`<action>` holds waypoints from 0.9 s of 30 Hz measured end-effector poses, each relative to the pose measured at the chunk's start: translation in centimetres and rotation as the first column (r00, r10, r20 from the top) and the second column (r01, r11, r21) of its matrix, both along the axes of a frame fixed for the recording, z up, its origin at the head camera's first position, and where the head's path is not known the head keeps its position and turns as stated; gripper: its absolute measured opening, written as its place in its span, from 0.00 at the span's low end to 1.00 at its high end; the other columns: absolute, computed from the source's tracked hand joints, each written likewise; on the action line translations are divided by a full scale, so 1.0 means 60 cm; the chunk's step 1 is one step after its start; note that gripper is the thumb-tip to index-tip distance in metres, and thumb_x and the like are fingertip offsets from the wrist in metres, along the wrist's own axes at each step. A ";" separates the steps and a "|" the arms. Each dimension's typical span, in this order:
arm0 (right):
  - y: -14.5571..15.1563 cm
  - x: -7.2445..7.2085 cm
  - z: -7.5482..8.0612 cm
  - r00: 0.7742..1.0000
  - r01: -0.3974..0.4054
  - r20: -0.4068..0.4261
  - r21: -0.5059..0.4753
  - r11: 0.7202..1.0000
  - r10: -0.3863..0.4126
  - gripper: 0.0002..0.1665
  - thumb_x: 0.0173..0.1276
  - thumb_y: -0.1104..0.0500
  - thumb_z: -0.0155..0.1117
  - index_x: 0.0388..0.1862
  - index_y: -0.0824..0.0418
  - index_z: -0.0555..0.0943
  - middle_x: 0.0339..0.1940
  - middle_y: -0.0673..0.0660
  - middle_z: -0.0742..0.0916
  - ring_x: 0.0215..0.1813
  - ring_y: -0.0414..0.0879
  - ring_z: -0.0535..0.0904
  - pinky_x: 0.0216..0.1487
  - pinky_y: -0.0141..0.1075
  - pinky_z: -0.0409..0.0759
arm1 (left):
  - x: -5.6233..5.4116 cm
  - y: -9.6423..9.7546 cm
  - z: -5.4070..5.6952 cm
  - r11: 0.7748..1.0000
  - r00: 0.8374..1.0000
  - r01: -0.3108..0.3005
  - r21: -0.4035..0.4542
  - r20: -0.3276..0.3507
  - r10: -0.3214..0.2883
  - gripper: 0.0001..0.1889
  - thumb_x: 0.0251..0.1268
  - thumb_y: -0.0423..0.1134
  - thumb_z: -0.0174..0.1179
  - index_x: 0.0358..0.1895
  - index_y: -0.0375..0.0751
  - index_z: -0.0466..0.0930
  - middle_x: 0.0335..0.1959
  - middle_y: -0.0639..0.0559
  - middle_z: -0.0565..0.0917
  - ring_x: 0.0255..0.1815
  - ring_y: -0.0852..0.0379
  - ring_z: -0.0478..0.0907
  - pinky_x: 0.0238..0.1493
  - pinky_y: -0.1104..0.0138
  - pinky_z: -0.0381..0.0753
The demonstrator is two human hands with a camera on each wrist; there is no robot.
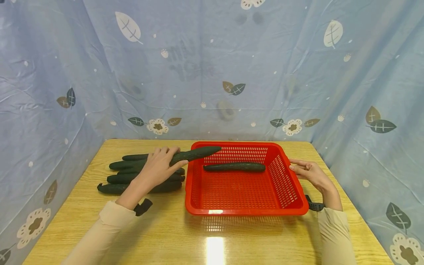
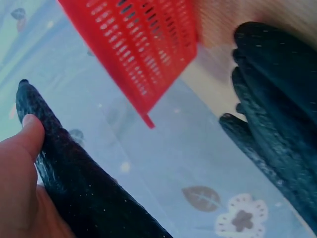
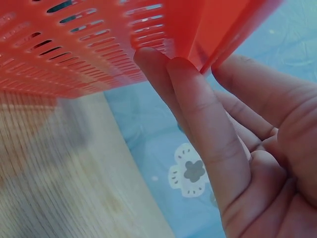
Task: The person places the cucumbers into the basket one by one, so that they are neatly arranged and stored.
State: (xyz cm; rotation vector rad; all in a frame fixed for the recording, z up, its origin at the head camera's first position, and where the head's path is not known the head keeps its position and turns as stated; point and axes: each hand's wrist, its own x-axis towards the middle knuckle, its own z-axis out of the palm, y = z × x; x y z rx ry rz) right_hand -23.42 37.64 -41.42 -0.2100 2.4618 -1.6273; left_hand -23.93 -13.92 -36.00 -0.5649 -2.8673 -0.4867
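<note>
My left hand [image 1: 158,168] grips a long dark green cucumber [image 1: 202,151], whose far end reaches over the left rim of a red plastic basket [image 1: 246,212]. In the left wrist view the thumb lies along the held cucumber [image 2: 84,173]. One more cucumber [image 1: 235,167] lies crosswise inside the basket, toward the back. At the basket's right side, my right hand [image 1: 313,176] pinches the rim; the right wrist view has two fingers [image 3: 208,124] against the slotted wall under it and the thumb at its outer edge.
Several cucumbers [image 1: 114,188] lie side by side on the wooden table [image 1: 159,235], left of the basket and partly hidden by my left arm. A blue patterned curtain [image 1: 198,73] hangs behind the table and along both sides. Black straps [image 1: 143,207] show at the wrists.
</note>
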 end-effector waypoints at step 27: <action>-0.002 -0.001 -0.001 0.999 0.037 -0.015 0.036 0.999 -0.037 0.36 0.70 0.53 0.56 0.67 0.75 0.59 0.39 0.38 0.85 0.42 0.34 0.83 0.44 0.29 0.79 | -0.039 0.120 0.060 0.970 0.988 0.153 -0.187 0.022 -0.152 0.33 0.61 0.69 0.44 0.63 0.53 0.62 0.44 0.46 0.71 0.40 0.47 0.64 0.39 0.57 0.62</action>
